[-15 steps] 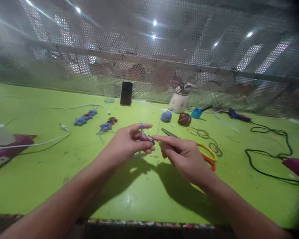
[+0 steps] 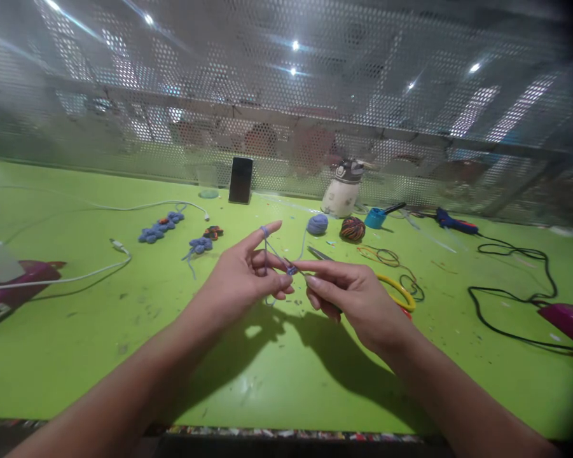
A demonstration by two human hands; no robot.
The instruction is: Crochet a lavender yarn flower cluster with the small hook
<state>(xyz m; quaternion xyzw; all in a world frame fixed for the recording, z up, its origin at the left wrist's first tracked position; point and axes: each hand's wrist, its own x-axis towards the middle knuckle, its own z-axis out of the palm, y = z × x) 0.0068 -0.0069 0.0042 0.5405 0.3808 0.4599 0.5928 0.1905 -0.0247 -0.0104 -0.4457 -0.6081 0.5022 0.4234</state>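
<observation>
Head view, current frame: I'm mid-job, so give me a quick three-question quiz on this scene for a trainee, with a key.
1. What is looped over the raised finger of the left hand?

2. True or false: in the picture, the clear cup is to the left of the phone.

3. The scissors are partly hidden by the right hand. Which colour is the handle loop that shows most?
A) Blue
B) Yellow
C) White

Key:
1. Blue yarn.
2. True.
3. B.
</observation>
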